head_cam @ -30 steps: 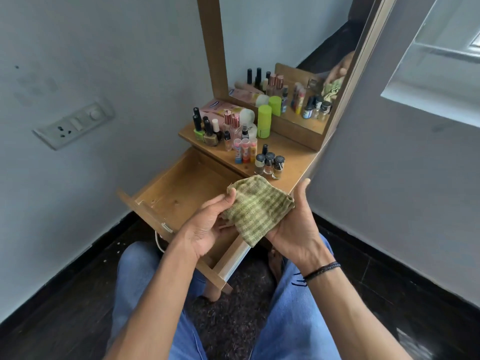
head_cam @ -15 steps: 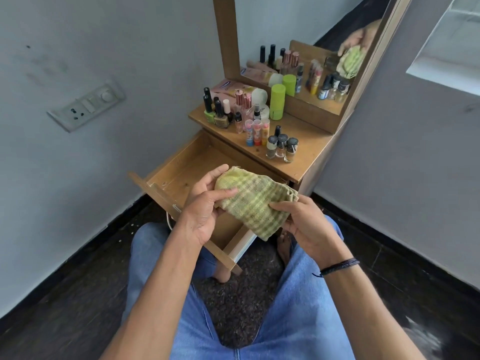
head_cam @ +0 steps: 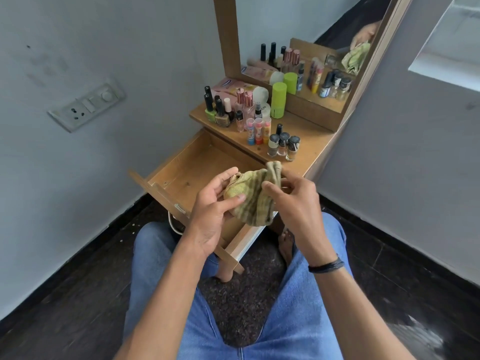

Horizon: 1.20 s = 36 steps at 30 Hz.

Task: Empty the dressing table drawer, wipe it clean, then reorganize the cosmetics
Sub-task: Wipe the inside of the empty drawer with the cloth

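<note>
A green checked cloth [head_cam: 250, 197] is bunched up between both hands, above the front right corner of the open wooden drawer [head_cam: 189, 167]. My left hand [head_cam: 213, 206] grips its left side with thumb on top. My right hand [head_cam: 293, 201] pinches its right side. The drawer's visible floor is bare wood. Several cosmetics stand on the dressing table top [head_cam: 309, 141]: nail polish bottles [head_cam: 219, 110], lip balm sticks [head_cam: 258, 129], small dark-capped bottles [head_cam: 284, 146], a green cylinder [head_cam: 278, 100] and a pink tube [head_cam: 233, 88].
A mirror [head_cam: 298, 35] rises behind the table top and reflects the bottles and cloth. A switch plate [head_cam: 87, 103] is on the left wall. My knees in blue jeans [head_cam: 298, 320] sit below the drawer over a dark floor. Walls close in on both sides.
The cloth was spread flat between my hands a second ago; now it is gathered into a bunch. Both hands have closed in on it, and the view has shifted closer.
</note>
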Motion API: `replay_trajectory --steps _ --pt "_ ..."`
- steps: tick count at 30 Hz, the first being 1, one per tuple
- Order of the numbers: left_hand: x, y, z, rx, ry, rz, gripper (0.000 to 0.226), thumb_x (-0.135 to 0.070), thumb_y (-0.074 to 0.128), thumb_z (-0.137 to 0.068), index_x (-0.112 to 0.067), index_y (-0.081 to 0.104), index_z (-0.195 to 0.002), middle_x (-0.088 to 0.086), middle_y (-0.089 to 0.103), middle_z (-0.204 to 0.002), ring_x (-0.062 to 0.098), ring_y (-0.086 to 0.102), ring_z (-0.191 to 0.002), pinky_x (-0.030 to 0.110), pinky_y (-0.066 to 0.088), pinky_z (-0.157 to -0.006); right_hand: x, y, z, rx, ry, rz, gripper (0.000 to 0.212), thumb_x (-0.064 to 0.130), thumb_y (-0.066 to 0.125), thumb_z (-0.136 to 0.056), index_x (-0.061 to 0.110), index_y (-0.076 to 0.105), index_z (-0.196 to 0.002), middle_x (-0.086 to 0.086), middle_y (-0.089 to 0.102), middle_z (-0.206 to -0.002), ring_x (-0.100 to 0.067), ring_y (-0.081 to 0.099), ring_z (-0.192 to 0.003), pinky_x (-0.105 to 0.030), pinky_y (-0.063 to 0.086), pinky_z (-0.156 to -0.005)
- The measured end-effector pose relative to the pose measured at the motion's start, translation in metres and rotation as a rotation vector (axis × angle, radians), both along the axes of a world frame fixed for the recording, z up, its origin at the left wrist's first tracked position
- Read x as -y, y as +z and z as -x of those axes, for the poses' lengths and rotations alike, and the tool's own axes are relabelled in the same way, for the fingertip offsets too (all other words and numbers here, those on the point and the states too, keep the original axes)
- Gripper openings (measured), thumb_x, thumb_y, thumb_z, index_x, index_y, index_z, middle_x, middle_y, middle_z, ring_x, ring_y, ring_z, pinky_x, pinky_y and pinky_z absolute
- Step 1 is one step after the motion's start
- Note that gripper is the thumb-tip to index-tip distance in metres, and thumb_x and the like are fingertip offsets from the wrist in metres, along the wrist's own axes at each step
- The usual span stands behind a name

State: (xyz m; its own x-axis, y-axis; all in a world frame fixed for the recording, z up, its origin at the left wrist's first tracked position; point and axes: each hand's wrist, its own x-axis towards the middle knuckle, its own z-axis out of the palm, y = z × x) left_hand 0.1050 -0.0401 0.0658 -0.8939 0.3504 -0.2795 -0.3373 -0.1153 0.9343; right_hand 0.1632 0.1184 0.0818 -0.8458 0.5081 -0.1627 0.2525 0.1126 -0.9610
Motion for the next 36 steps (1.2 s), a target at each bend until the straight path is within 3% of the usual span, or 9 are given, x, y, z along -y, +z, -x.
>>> replay_trajectory --steps 3,6,8,10,14,19,25,29,36 --pt "-0.005 0.001 -0.006 0.097 0.011 -0.107 0.042 -0.012 0.063 -0.096 -0.022 0.06 -0.137 0.001 0.068 -0.13 0.022 0.066 -0.118 0.04 0.056 -0.092 0.019 0.006 0.001 -0.006 0.092 -0.096 0.051 0.04 0.064 -0.097 0.028 0.055 -0.145 0.013 0.071 -0.121 0.001 0.069 -0.094 -0.03 0.06 -0.081" --pt "-0.006 -0.003 -0.01 0.186 0.049 -0.203 0.038 -0.029 0.059 -0.099 -0.018 0.062 -0.136 0.012 0.067 -0.132 0.028 0.064 -0.12 0.039 0.053 -0.092 0.028 0.01 -0.003 -0.02 0.213 -0.228 0.038 0.032 0.058 -0.101 0.014 0.06 -0.135 0.002 0.073 -0.109 -0.011 0.067 -0.085 -0.031 0.055 -0.072" --pt "-0.006 -0.008 -0.011 0.272 0.094 -0.269 0.046 -0.036 0.061 -0.097 -0.014 0.06 -0.137 0.018 0.062 -0.136 0.036 0.058 -0.128 0.042 0.047 -0.098 0.03 0.008 -0.009 -0.062 0.31 -0.251 0.029 0.025 0.056 -0.101 0.012 0.06 -0.126 0.006 0.068 -0.119 -0.016 0.063 -0.112 -0.036 0.054 -0.093" --pt "-0.01 -0.011 -0.012 0.381 0.112 -0.343 0.056 -0.042 0.065 -0.095 -0.01 0.057 -0.14 0.021 0.057 -0.142 0.041 0.049 -0.136 0.05 0.038 -0.111 0.028 0.001 -0.012 -0.022 0.413 -0.428 0.039 0.031 0.054 -0.101 0.027 0.055 -0.14 0.017 0.051 -0.147 -0.018 0.028 -0.15 -0.043 0.027 -0.121" --pt "-0.026 -0.003 -0.016 0.495 0.088 -0.458 0.051 -0.038 0.062 -0.096 -0.011 0.059 -0.14 0.018 0.06 -0.14 0.038 0.058 -0.128 0.051 0.041 -0.112 0.02 -0.008 -0.017 -0.103 0.511 -0.618 0.056 0.042 0.052 -0.103 0.035 0.037 -0.156 0.022 0.015 -0.167 -0.007 -0.009 -0.156 -0.047 0.004 -0.128" --pt "-0.055 0.019 -0.01 0.433 0.125 -0.568 0.054 -0.007 0.062 -0.088 -0.006 0.054 -0.142 0.02 0.064 -0.133 0.032 0.067 -0.109 0.039 0.061 -0.083 -0.005 -0.004 -0.023 -0.419 0.034 -0.163 0.037 0.018 0.069 -0.096 0.025 0.067 -0.132 0.01 0.036 -0.16 -0.007 0.032 -0.149 -0.037 0.039 -0.117" --pt "-0.085 0.015 -0.013 0.346 0.05 -0.593 0.049 -0.005 0.058 -0.094 -0.007 0.053 -0.143 0.023 0.057 -0.141 0.04 0.054 -0.132 0.054 0.043 -0.111 -0.038 0.008 -0.025 -0.19 -0.048 0.322 0.036 0.032 0.075 -0.088 0.017 0.073 -0.12 0.001 0.077 -0.11 -0.013 0.072 -0.107 -0.028 0.056 -0.093" --pt "-0.087 0.011 -0.02 0.367 -0.028 -0.578 0.046 -0.004 0.059 -0.093 -0.009 0.057 -0.139 0.021 0.061 -0.137 0.035 0.061 -0.123 0.045 0.048 -0.106 -0.049 0.007 -0.026 -0.197 -0.071 0.269 0.023 0.007 0.077 -0.087 0.015 0.076 -0.109 -0.005 0.078 -0.102 -0.022 0.074 -0.099 -0.045 0.058 -0.096" --pt "-0.065 0.016 -0.011 0.438 -0.164 -0.436 0.071 -0.046 0.074 -0.083 -0.007 0.058 -0.14 0.021 0.056 -0.143 0.034 0.053 -0.133 0.048 0.034 -0.118 -0.06 0.014 -0.029 -0.313 0.01 0.256 0.028 -0.011 0.077 -0.079 0.01 0.07 -0.095 -0.018 0.072 -0.103 -0.026 0.072 -0.096 -0.036 0.06 -0.08"
